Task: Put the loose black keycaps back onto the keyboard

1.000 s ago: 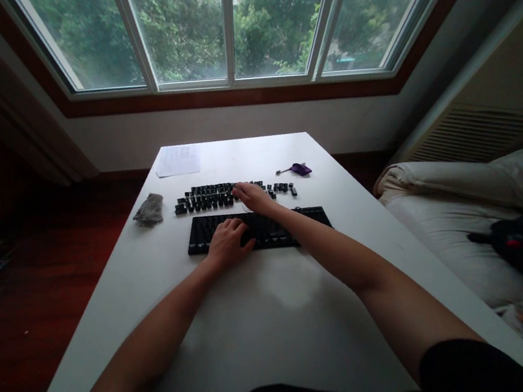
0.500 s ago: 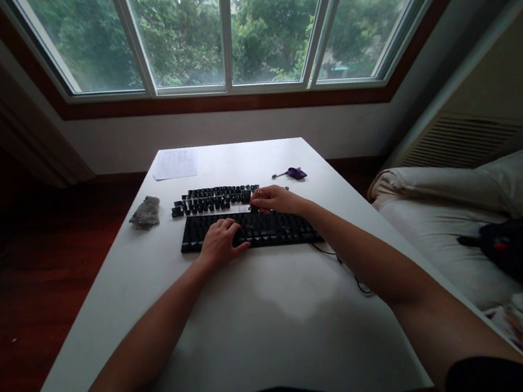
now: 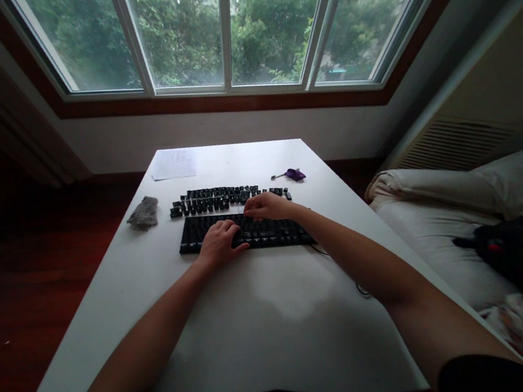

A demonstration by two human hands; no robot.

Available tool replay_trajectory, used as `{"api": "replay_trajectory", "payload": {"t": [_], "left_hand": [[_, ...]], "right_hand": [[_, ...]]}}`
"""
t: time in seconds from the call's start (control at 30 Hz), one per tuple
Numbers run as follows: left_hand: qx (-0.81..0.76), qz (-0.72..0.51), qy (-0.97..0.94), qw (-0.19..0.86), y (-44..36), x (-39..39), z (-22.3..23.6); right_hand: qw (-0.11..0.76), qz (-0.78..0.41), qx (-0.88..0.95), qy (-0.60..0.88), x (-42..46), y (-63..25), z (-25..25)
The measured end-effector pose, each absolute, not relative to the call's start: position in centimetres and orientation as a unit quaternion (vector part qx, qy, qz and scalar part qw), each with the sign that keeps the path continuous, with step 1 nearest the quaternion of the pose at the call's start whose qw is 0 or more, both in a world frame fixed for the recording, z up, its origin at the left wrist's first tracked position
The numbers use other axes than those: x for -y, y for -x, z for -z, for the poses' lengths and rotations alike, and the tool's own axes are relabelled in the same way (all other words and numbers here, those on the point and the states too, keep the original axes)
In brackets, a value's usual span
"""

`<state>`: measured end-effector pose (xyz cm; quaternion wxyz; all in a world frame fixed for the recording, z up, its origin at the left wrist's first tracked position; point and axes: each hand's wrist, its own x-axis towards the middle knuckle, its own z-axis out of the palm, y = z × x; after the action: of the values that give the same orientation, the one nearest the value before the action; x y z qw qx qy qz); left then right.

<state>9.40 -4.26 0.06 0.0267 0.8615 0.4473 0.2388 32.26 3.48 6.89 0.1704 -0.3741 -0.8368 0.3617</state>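
Observation:
A black keyboard (image 3: 274, 233) lies on the white table. My left hand (image 3: 219, 241) rests on its left half, fingers spread over the keys and thumb out along the front edge. My right hand (image 3: 267, 206) is pinched over the keyboard's back middle, to the right of my left hand. Whatever sits between its fingertips is too small and dark to make out; a faint thin curved line shows beside them. Behind the keyboard, loose black keycaps (image 3: 213, 203) stand in rows, partly hidden by my right hand.
A crumpled grey cloth (image 3: 143, 213) lies to the left. A purple object with a thin stem (image 3: 294, 174) is at the back right, and a paper sheet (image 3: 174, 164) at the back left. The keyboard's cable (image 3: 319, 250) trails right under my forearm. Beyond the table stands a window (image 3: 222, 31).
My right hand has shifted slightly left and toward me, from the gap by the keycap rows to over the keyboard. My left hand stays in place.

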Motion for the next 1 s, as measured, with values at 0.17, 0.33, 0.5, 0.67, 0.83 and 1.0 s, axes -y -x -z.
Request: {"api": "replay_trajectory", "payload": {"t": [0.17,0.33,0.5,0.67,0.83,1.0], "left_hand": [[-0.446,-0.241,-0.862,0.024,-9.4,4.3,0.0],[-0.445,-0.247,-0.860,0.028,-9.3,4.3,0.1],[-0.445,-0.248,-0.860,0.032,-9.3,4.4,0.1],[-0.445,-0.252,-0.858,0.039,-9.3,4.4,0.1],[-0.448,-0.247,-0.858,0.034,-9.3,4.3,-0.1],[-0.447,-0.243,-0.860,0.035,-9.3,4.4,-0.3]], "right_hand": [[0.116,-0.382,0.844,0.359,-3.6,-31.7,-7.3],[0.118,-0.324,0.875,0.339,-2.1,-31.2,-8.1],[0.150,-0.216,0.906,0.331,0.1,-31.7,-8.5],[0.216,-0.208,0.895,0.330,1.1,-32.1,-8.4],[0.247,-0.245,0.867,0.358,0.9,-33.2,-7.2],[0.296,-0.328,0.801,0.404,0.4,-35.4,-5.1]]}}
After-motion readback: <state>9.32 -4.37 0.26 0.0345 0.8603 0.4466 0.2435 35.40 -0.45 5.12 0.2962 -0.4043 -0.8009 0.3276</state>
